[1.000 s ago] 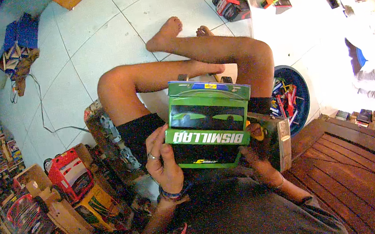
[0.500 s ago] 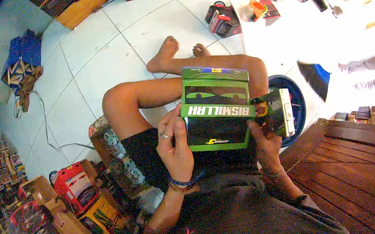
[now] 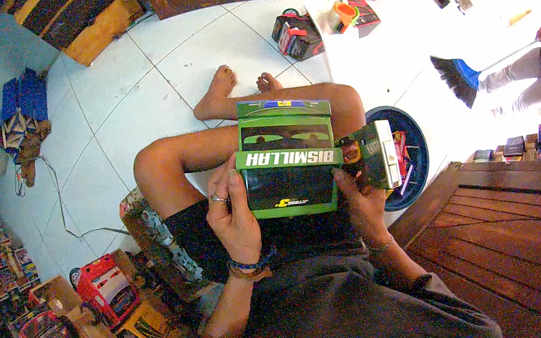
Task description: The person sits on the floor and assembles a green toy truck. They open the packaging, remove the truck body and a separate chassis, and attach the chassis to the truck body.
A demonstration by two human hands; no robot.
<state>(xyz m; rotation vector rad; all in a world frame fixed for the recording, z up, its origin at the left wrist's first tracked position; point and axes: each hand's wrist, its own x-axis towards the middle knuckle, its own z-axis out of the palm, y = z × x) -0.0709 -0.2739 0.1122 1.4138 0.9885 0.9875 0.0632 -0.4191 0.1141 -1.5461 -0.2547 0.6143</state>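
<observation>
Above my lap I hold a green toy truck cab [image 3: 292, 188], with dark window panels, white lettering across a band and two eye-shaped markings. My left hand [image 3: 233, 219] grips its left edge, thumb on the front and fingers behind. My right hand [image 3: 364, 205] holds its lower right edge, thumb pressed at the corner and most fingers hidden. A black and white boxy piece [image 3: 379, 157] sticks out to the right, just above my right hand; whether it is joined to the cab I cannot tell.
A dark blue tub [image 3: 424, 168] with mixed items stands right of my knee. Toy trucks [image 3: 106, 289] crowd the lower left; a slatted wooden surface [image 3: 501, 233] lies lower right. At far right, a person [image 3: 513, 76] holds a blue broom [image 3: 461, 76]. A boxy black-red toy [image 3: 298, 34] sits ahead.
The view has shifted slightly, moving most of the scene left. The other person's broom has swung round, its bristles now fully showing. Both my hands keep their hold on the toy truck cab.
</observation>
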